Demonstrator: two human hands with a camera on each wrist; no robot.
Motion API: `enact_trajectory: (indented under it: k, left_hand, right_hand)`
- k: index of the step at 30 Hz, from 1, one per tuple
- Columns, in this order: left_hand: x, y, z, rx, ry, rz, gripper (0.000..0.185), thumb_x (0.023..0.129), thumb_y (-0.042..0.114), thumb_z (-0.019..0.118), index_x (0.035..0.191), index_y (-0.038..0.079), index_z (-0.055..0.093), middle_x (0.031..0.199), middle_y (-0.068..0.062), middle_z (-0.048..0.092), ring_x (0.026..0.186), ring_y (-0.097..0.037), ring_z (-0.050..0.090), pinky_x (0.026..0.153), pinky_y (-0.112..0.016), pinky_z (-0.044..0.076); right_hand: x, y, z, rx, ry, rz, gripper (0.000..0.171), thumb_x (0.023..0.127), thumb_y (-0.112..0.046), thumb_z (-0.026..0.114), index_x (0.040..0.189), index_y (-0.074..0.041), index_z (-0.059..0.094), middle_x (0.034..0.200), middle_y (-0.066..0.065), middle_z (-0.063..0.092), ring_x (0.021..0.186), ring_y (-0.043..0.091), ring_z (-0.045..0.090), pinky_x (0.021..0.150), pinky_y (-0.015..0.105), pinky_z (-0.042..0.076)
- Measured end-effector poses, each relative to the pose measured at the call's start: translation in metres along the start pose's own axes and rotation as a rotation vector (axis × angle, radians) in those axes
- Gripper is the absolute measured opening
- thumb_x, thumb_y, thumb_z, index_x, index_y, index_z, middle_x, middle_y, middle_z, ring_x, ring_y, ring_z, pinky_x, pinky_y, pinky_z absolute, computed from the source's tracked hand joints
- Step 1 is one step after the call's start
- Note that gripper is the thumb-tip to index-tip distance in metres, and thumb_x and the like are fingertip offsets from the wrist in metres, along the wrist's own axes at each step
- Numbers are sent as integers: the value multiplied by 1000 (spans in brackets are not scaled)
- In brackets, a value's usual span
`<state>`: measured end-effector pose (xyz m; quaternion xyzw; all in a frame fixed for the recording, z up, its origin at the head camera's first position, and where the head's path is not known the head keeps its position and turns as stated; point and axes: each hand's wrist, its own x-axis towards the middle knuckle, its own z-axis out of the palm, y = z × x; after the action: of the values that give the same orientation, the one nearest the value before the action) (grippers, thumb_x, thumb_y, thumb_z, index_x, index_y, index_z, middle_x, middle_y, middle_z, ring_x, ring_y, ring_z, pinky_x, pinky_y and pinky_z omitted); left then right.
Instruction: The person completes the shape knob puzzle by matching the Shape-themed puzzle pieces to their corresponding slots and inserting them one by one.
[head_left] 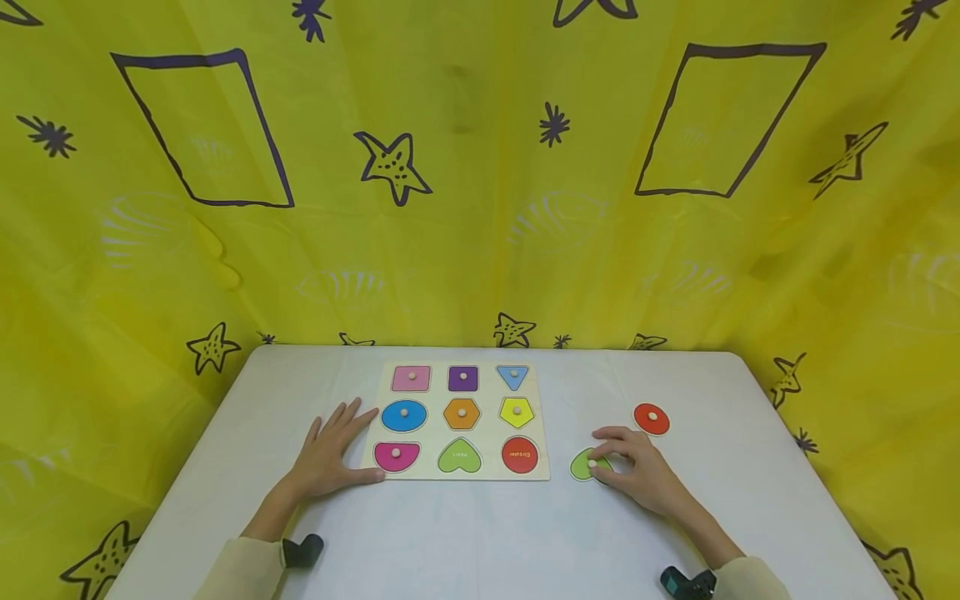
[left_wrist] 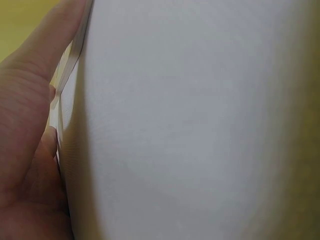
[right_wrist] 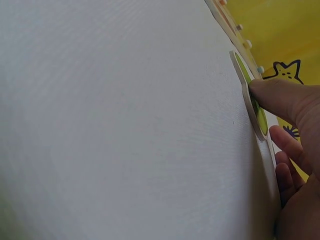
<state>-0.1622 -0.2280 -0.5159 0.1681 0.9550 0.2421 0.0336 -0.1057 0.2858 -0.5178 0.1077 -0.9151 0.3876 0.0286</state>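
My right hand pinches the small knob of a green heart puzzle piece between thumb and fingers, right of the puzzle board. In the right wrist view the thumb lies over the green heart's face, and its pale wooden edge shows; whether it touches the table I cannot tell. With fingers spread, my left hand rests at the board's left edge, the thumb at the near left corner. Knobless green heart and red circle recesses, both with printed words, show in the board's near row. Several other coloured shapes there have knobs.
A red piece with a knob lies on the white table, just beyond my right hand. Yellow curtain with drawn stars and frames hangs behind the table and along its sides.
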Motion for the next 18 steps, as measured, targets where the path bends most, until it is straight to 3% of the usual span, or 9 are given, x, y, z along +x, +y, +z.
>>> enact_trajectory:
  k: [18]
  left_hand:
    - [0,-1,0,-5,-3,-7,105,71,63,83,157,17,43,166,-20,27,153,-47,13,119,-71,-1]
  right_hand:
    - [1,-2,0,-8,2,18,18,85,-20,86,92,-33,76,127,1,67,124,33,52,102,62,43]
